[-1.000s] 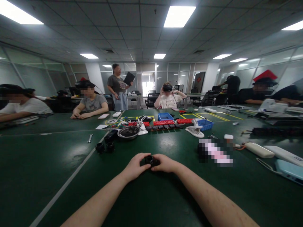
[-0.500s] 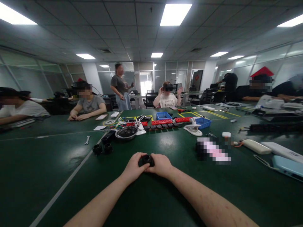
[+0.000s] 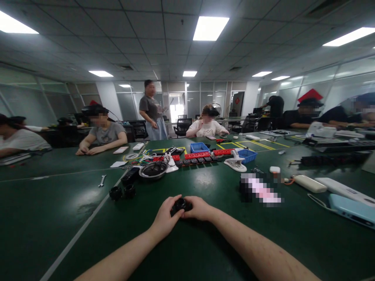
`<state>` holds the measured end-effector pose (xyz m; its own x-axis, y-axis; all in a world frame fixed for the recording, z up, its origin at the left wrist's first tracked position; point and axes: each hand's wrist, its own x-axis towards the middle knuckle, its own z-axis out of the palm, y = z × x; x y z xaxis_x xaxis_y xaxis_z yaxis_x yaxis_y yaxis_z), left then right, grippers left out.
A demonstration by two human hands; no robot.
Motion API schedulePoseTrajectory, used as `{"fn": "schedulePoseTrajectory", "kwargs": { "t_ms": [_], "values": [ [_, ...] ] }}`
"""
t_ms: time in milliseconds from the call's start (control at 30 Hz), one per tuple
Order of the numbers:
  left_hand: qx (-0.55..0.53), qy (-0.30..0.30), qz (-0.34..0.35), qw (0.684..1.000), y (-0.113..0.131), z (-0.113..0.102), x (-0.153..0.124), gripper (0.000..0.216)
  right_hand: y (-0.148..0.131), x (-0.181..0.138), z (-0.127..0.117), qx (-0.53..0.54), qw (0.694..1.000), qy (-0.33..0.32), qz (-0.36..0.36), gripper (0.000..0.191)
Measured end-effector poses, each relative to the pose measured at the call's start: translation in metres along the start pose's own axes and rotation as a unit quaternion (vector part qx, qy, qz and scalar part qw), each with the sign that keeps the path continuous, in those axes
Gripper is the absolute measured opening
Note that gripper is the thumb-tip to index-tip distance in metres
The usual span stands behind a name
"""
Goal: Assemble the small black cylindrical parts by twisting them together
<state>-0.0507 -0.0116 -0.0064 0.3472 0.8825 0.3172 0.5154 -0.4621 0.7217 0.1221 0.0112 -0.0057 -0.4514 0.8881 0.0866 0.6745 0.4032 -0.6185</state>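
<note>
Both my hands meet over the green table (image 3: 205,249) in front of me. My left hand (image 3: 165,218) and my right hand (image 3: 199,208) are both closed round a small black round part (image 3: 180,204), pinching it from either side just above the tabletop. Two similar black round parts (image 3: 122,192) lie to the left, a short way beyond my left hand. Further back stands a round metal dish (image 3: 152,170).
A small wrench (image 3: 101,180) lies at left. Red blocks and black parts (image 3: 199,157), blue bins (image 3: 247,155) and a white clamp (image 3: 236,164) sit mid-table. White cases (image 3: 310,183) and a light-blue case (image 3: 351,207) lie right. Several people sit or stand around the far side.
The view has tilted and shifted slightly, so the table items sit lower and further left. My hands stay closed on the black part, fingers shifting a little round it.
</note>
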Motion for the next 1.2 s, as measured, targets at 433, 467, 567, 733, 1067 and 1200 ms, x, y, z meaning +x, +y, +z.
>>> {"fn": "schedulePoseTrajectory", "kwargs": {
  "t_ms": [433,467,567,733,1067,1200],
  "values": [
    [-0.018,0.008,-0.044,0.999,0.002,-0.001,0.004,0.032,-0.015,-0.007,0.018,-0.182,0.978,0.096,0.037,0.033],
    [-0.018,0.004,-0.041,0.999,0.004,-0.003,0.004,0.032,-0.016,-0.009,0.016,-0.179,0.979,0.100,0.018,0.034],
    [-0.029,-0.029,-0.021,0.999,0.007,-0.009,0.003,0.035,-0.015,-0.012,0.008,-0.115,0.989,0.075,-0.048,0.042],
    [-0.042,-0.083,0.007,0.996,0.010,-0.015,0.002,0.036,-0.002,-0.012,-0.012,0.020,0.994,-0.037,-0.104,0.047],
    [0.013,-0.056,-0.014,0.998,0.018,-0.009,-0.007,0.032,-0.008,-0.015,-0.007,-0.071,0.994,-0.002,-0.082,0.042],
    [0.041,-0.023,-0.017,0.999,0.018,-0.006,-0.010,0.029,-0.019,-0.019,0.001,-0.182,0.979,0.056,-0.068,0.044]
  ]
}}
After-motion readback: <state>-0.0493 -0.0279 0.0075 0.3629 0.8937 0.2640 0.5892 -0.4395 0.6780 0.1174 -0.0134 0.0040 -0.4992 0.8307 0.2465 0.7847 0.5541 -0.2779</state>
